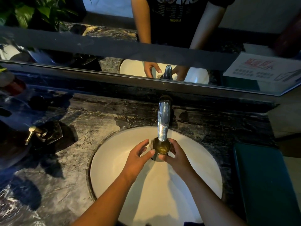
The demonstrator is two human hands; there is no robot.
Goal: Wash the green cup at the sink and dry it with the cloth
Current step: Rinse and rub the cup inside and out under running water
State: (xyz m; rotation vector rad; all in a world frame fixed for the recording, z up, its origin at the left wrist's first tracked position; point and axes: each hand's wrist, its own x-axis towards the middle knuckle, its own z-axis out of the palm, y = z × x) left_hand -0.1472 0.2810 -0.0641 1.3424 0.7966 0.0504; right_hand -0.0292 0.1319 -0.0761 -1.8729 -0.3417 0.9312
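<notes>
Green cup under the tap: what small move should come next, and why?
Probably bring the left hand in to rub inside the green cup. The right hand grips the cup upright beneath the faucet over the sink, while the left hand is open beside it, only its thumb at the rim. Whether water is flowing is unclear.

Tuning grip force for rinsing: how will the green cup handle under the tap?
Probably slippery: the cup sits right under the tap and its inside glistens. Likely stiff and light: its rim looks round with the right hand curled round it, the left hand only touching by its thumb. May get heavier if it fills.
</notes>
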